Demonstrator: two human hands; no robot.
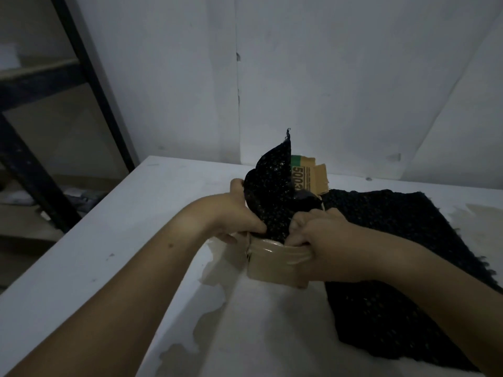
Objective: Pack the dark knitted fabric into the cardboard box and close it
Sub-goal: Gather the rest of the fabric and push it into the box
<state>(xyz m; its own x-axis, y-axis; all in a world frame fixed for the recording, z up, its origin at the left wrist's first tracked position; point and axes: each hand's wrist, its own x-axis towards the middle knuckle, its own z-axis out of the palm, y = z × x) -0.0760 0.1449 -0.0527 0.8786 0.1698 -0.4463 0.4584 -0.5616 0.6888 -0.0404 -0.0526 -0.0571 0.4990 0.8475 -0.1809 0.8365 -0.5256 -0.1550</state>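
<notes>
A small cardboard box (272, 270) stands on the white table, its near wall taped and its far flap (306, 174) raised with green print. A dark knitted fabric piece (272, 191) sticks up out of the box in a pointed fold. My left hand (236, 210) grips the fabric and the box's left rim. My right hand (324, 240) presses the fabric down at the box's right rim, fingers curled over the edge. The box's inside is hidden.
A second, larger dark knitted cloth (402, 268) lies flat on the table to the right of the box. The white table (109, 268) has worn patches; its left edge drops to a dark metal shelf frame (81, 77). A white wall rises behind.
</notes>
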